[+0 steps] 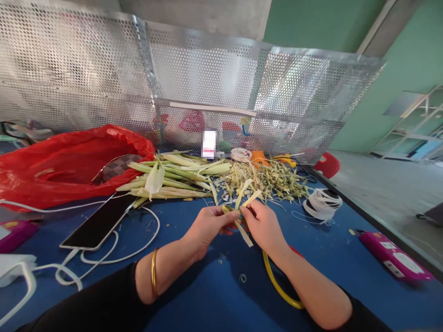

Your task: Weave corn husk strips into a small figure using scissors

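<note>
My left hand (211,227) and my right hand (263,227) meet over the middle of the blue table, with fingers pinched on pale yellow-green corn husk strips (246,236). The strips cross between my fingertips, and their ends stick out above and below. Just beyond my left hand lies a heap of long corn husks (173,177). Shredded husk bits (266,177) are piled behind my right hand. Under my right forearm a curved yellow tube-like piece (278,288) shows in part; the forearm hides the rest.
A red plastic bag (69,166) and a black-screened phone (100,221) with a white cable (157,230) lie left. A spool of white line (321,205) and a magenta case (394,256) stand right. A perforated metal screen (207,69) borders the back.
</note>
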Demonstrator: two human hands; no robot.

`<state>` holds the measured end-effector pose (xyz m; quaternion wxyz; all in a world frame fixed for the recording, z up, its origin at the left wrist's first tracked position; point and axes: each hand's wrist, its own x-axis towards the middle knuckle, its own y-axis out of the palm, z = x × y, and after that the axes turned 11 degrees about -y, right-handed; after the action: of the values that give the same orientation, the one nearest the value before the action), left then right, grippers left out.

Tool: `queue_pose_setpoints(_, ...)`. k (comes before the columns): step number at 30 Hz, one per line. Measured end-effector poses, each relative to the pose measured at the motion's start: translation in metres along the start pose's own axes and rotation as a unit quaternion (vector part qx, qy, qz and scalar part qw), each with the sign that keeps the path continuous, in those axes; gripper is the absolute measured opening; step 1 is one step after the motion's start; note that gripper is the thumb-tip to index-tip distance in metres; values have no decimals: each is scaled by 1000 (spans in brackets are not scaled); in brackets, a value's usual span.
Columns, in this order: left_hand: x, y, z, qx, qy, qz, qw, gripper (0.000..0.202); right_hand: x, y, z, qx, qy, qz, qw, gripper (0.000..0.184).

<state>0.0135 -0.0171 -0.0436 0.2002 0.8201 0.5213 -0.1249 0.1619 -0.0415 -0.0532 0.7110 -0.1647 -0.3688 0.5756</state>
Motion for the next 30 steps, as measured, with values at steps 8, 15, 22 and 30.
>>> queue_pose_setpoints(8,8,-6,2,-37,12,-61,997,27,-2,-4,5,32,-36,33,998,25)
queue_pose_setpoints(15,14,-13,1,-57,14,-70,996,30,-6,-15,11,69,-162,125,977,20)
queue_pose_setpoints(22,11,-7,1,-63,15,-53,996,30,0,-17,9,281,-92,170,940,21)
queue_pose_setpoints(30,3,-1,0,43,5,-29,999,10,-4,-10,5,-114,-331,-89,933,17)
